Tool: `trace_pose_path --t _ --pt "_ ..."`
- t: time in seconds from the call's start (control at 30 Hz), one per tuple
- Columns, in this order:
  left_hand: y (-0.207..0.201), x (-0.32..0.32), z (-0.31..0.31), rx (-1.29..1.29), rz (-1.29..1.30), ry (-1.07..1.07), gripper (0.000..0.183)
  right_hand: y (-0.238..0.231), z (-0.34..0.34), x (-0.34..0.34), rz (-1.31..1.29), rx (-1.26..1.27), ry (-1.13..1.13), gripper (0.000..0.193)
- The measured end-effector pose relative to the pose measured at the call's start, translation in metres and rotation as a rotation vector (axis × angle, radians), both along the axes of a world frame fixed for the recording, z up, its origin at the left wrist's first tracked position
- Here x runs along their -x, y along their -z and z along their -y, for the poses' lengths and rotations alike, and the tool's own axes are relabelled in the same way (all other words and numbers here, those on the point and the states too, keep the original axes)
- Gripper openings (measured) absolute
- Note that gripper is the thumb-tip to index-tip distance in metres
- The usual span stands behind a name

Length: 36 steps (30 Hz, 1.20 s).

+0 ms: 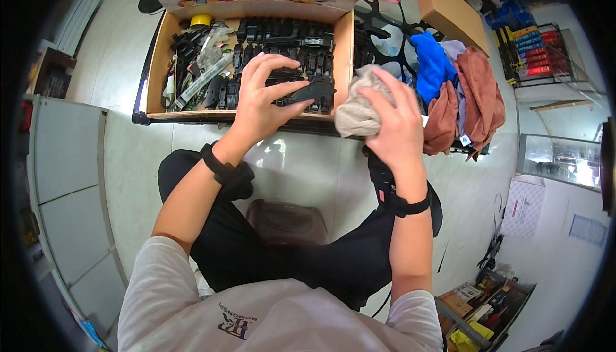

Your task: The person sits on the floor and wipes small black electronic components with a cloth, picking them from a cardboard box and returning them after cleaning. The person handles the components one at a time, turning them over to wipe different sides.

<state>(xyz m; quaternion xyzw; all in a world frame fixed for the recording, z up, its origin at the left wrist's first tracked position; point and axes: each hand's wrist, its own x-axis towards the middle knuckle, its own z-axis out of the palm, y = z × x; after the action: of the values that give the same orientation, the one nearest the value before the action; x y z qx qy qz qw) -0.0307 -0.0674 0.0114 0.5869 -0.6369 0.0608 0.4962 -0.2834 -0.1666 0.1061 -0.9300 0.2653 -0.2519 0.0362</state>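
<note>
Tan open box (344, 57), containing mixed small items (204, 82) at left, black parts (314, 63) in rows toward right. Left hand (262, 98) over the black parts, fingers parted and curved; grip on one, cannot tell. Right hand (399, 121) clasping beige cloth (356, 113) by the box's right end. Blue cloth (431, 66), then brown cloths (481, 89), farther right.

A crumpled beige cloth (357, 112), bunched in the right hand (396, 124), is beside a black piece (321, 89).

The beige rag (357, 113) is wrinkled, matt cloth, and the brown towel (480, 95) looks like matt fabric. The black pieces (256, 30) look like plastic with a faint sheen. The box (344, 50) looks like matt cardboard, the floor (321, 156) smooth and glossy.
</note>
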Motion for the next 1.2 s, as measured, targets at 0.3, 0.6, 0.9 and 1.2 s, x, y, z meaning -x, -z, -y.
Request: trace_pose_path --t 0.3,0.6,0.9,1.2 --pt "0.005 0.011 -0.001 0.104 0.133 0.040 0.033 0.024 -0.016 -0.024 -0.004 -0.098 -0.264 0.045" --pt "0.005 0.016 -0.007 0.070 0.111 0.071 0.029 0.022 -0.042 -0.028 0.070 -0.072 -0.316 0.050" --pt "0.013 0.009 -0.011 0.041 0.215 0.062 0.039 0.019 -0.039 -0.026 -0.016 -0.140 -0.323 0.055" --pt "0.006 0.008 -0.010 0.050 0.196 0.029 0.050 0.022 -0.020 -0.018 0.015 -0.202 -0.347 0.061"
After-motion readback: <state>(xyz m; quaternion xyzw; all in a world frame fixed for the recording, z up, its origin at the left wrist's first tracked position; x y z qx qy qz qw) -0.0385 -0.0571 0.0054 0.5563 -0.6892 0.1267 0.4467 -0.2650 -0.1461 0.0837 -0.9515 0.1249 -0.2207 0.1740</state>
